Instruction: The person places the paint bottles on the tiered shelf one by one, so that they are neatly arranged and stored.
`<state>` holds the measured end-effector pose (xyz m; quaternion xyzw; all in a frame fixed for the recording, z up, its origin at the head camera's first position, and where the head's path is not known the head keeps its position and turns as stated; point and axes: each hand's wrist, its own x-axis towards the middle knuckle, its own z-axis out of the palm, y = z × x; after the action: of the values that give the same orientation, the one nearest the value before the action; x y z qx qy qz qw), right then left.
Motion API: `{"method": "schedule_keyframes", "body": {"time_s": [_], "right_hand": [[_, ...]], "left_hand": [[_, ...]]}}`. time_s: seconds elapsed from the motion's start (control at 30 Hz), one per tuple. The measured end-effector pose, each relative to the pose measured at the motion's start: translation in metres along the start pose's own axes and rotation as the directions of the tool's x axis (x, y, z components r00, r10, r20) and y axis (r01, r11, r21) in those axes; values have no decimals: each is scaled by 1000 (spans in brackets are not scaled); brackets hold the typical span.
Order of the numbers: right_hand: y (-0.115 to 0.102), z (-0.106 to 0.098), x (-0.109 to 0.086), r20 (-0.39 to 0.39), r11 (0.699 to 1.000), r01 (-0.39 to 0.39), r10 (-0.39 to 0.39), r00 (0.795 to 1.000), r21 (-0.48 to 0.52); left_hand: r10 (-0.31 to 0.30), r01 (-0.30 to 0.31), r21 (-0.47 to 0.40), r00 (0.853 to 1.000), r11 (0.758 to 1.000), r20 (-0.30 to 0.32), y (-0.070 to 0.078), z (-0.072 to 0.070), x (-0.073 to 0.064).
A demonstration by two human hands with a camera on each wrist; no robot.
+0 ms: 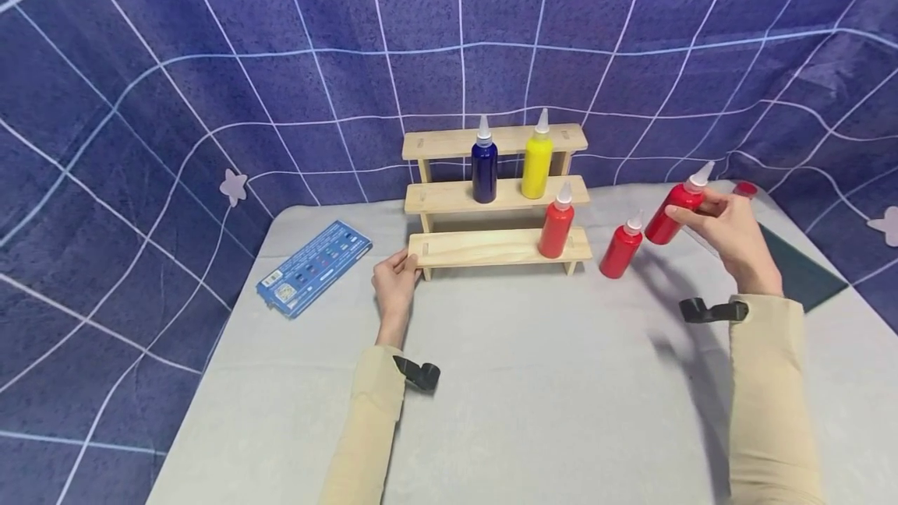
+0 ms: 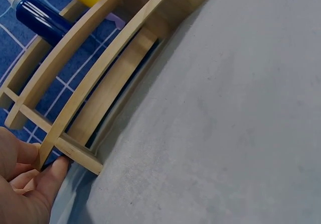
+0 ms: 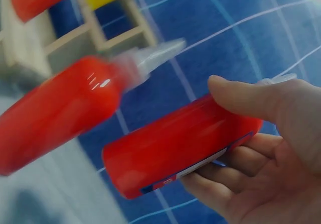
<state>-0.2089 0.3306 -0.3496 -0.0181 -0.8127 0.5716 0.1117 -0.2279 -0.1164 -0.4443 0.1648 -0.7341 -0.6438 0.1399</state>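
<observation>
My right hand (image 1: pixel 737 236) grips a red squeeze bottle (image 1: pixel 672 214) with a white nozzle, tilted and held above the table. In the right wrist view, the thumb lies on one side of that red bottle (image 3: pixel 175 146) and the fingers on the other. Beside it, a second red bottle (image 1: pixel 620 250) stands on the table. At the left end of a three-tier wooden rack (image 1: pixel 484 248), my left hand (image 1: pixel 395 284) pinches the lowest step's corner. A blue bottle (image 1: pixel 484 171) and a yellow bottle (image 1: pixel 536 166) stand on the middle step; another red bottle (image 1: pixel 556 228) is on the lowest.
A blue printed box (image 1: pixel 313 267) lies on the table left of the rack. At the right, partly behind my right hand, are a dark green flat sheet (image 1: pixel 800 267) and a small red object (image 1: pixel 745 189). A blue gridded cloth (image 1: pixel 421 22) hangs behind the table.
</observation>
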Motion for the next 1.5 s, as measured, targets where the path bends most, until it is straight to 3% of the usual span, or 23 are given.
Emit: {"method": "schedule_keyframes", "body": {"time_s": [0.23, 0.53, 0.77, 1.07, 1.3, 1.5], "right_hand": [[-27, -3, -15, -4, 982, 55, -55, 998, 181], [-54, 7, -31, 62, 957, 81, -102, 993, 280], [-67, 23, -38, 153, 991, 81, -97, 984, 108], [-71, 50, -37, 303, 989, 111, -136, 943, 99], [-72, 79, -41, 376, 996, 83, -71, 924, -14], [-65, 113, -42, 472, 999, 46, -39, 881, -2]], "left_hand": [[4, -4, -2, 1000, 1000, 5, 1, 2, 1], [-7, 7, -15, 1000, 1000, 12, 3, 3, 0], [0, 0, -21, 1000, 1000, 5, 3, 3, 1], [-6, 6, -16, 1000, 1000, 0, 0, 1, 2], [9, -9, -46, 1000, 999, -6, 1, 0, 0], [-6, 7, -52, 1000, 999, 14, 1, -1, 1]]}}
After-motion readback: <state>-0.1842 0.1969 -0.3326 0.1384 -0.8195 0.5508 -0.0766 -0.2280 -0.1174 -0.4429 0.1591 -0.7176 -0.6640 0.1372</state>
